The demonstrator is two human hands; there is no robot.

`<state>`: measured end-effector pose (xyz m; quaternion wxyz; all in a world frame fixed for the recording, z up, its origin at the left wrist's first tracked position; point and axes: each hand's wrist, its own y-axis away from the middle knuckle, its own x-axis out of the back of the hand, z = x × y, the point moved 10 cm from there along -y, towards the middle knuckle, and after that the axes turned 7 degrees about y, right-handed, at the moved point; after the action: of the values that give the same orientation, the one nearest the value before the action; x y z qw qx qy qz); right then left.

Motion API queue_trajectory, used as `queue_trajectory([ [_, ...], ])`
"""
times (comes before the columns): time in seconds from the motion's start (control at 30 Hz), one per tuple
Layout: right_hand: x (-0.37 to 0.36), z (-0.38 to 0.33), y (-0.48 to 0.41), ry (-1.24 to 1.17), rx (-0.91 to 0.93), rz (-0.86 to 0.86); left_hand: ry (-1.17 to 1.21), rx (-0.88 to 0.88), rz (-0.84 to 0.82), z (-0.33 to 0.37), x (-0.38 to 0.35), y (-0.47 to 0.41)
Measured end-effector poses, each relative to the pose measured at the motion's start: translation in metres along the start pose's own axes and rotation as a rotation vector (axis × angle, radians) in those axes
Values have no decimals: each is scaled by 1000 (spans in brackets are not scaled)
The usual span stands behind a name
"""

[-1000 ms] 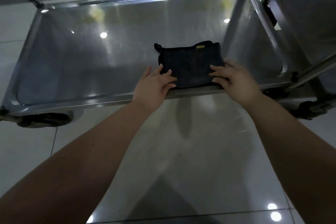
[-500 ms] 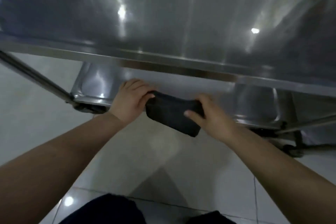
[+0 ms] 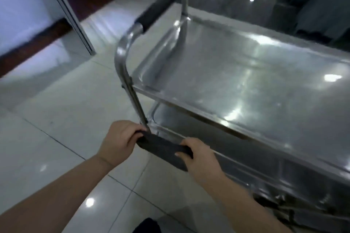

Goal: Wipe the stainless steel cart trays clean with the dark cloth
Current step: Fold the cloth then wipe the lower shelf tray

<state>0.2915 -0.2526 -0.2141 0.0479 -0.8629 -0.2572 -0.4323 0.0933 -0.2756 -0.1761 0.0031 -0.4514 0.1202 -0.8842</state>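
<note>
Head view: the camera now looks down onto the top of the upper tray point(image 3: 246, 85), where half a second ago it faced that tray's underside and a second ago the lower tray alone. The dark cloth point(image 3: 162, 149), which lay flat inside the lower tray a second ago under both hands, is now lifted off the steel and held folded into a thick strip between the hands, as it already was half a second ago. The left hand point(image 3: 119, 141) has its fingers curled round the cloth's left end; the right hand point(image 3: 200, 157) pinches the right end, thumb on top and fingers underneath. The cloth hangs just outside the near left corner of the lower tray point(image 3: 170, 134), beside the foot of the upright tube point(image 3: 132, 92), and below the upper tray's near edge. That edge runs diagonally from the tube down to the right, with a raised rim all round and bright light reflections on the flat bottom. The black-sleeved handle point(image 3: 161, 7) rises above the tray's left end. Glossy floor tiles point(image 3: 56, 119) spread to the left of the cart and towards the person, reaching a door frame point(image 3: 66, 11) at the far left.
</note>
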Motion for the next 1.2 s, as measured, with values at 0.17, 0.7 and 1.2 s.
queue_trajectory([
  [0.17,124,-175,-23,-28,149,3,-199,45,106,68,208,-15],
  [0.7,243,-561,-192,433,451,254,-591,54,461,4,589,-67],
  [1.2,259,-603,-464,665,488,374,-900,-54,296,-174,635,-302],
])
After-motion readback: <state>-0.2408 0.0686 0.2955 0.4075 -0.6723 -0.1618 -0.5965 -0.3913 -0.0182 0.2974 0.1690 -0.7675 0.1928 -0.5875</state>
